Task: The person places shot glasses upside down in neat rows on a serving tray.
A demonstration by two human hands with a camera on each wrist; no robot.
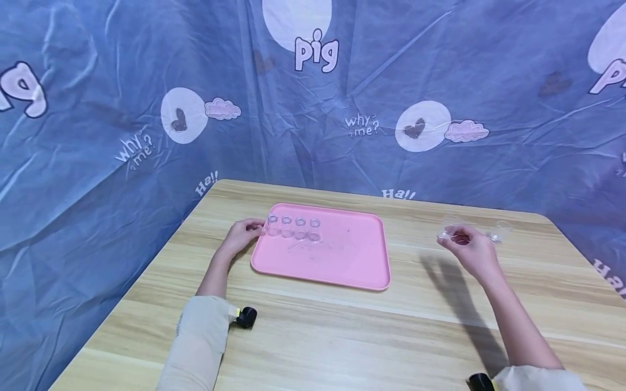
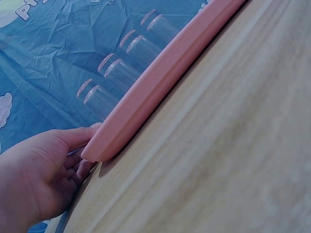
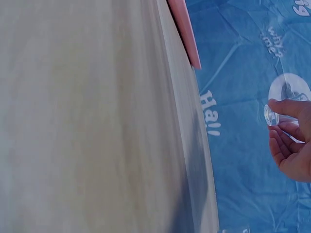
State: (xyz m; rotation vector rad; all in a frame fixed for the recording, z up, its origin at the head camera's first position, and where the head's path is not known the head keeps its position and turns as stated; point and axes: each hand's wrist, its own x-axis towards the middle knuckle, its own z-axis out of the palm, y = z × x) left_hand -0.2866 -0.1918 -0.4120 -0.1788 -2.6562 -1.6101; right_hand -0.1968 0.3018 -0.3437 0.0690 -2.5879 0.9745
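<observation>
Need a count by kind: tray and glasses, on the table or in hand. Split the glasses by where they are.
Pink tray: 1
Clear glasses: 6 (4 on the tray, 1 in the right hand, 1 on the table)
Total: 7

PLACE: curtained-off tabletop workspace | SIGNS: printed blue cloth (image 1: pixel 313 152) hung behind wood-grain table (image 1: pixel 342 336)

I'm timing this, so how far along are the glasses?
Apparently done: four glasses stand in a row on the tray. In hand: the right hand holds another glass, while the left hand grips the tray. Probably left: that one and the glass on the table.
</observation>
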